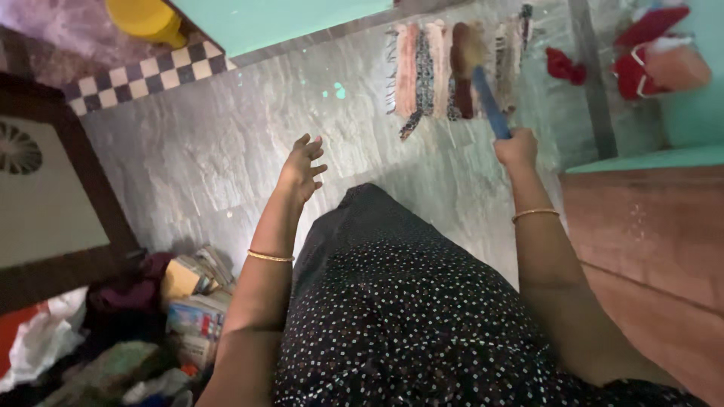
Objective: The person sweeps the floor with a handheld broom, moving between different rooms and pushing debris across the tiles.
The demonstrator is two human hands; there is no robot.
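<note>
My right hand (517, 148) grips the blue handle of a broom (489, 98), whose blurred bristle end lies over a striped rag mat (430, 68) on the grey marbled floor (196, 158). My left hand (303, 167) hangs free above the floor with its fingers spread, holding nothing. Both wrists wear thin gold bangles. A dark dotted dress (392, 301) covers my body below.
A dark wooden-framed furniture panel (45, 211) stands at the left. Below it lie piled clothes and books (188, 301). At the right is a brown wooden door (648, 234), with red cloth items (648, 53) beyond it. A yellow vessel (147, 19) sits at the top left.
</note>
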